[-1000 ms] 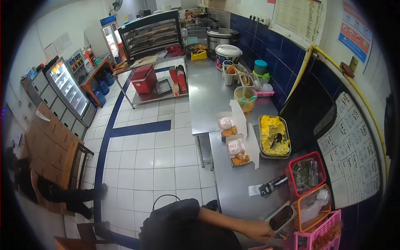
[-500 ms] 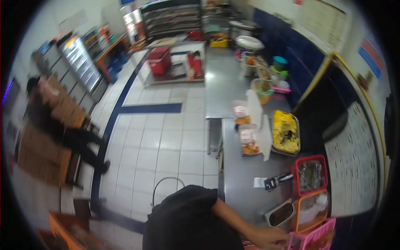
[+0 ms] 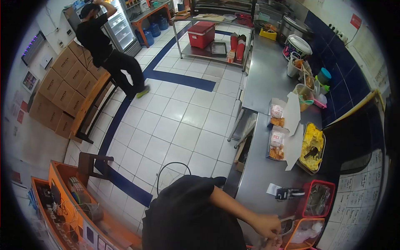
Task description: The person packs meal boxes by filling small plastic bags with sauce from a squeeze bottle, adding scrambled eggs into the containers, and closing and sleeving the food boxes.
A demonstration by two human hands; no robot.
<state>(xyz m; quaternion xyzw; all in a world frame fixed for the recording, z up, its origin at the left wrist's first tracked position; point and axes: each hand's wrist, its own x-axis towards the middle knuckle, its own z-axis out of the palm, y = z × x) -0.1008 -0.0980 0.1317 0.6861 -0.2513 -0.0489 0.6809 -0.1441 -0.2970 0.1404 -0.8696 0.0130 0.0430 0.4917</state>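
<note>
Note left hand (image 3: 268, 225) and right hand (image 3: 273, 242) near one orange basket (image 3: 312, 219), five o'clock; cannot tell fingers' state. See two packets (image 3: 277, 138) at three; read "RICE".

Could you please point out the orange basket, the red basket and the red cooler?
Orange basket (image 3: 293, 234), head view: left rim.
Red basket (image 3: 321, 182), head view: far rim.
Red cooler (image 3: 200, 40), head view: front wall.

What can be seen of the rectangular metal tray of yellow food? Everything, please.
The rectangular silvery metal tray, thin-rimmed and uncovered, rests on the grey metal counter. Soft-looking yellow food fills it unevenly, with a hollow around a black utensil lying in it. Beside it, on the picture's left, is an open white cardboard lid; whether they touch is unclear. No one is touching the tray.
</note>
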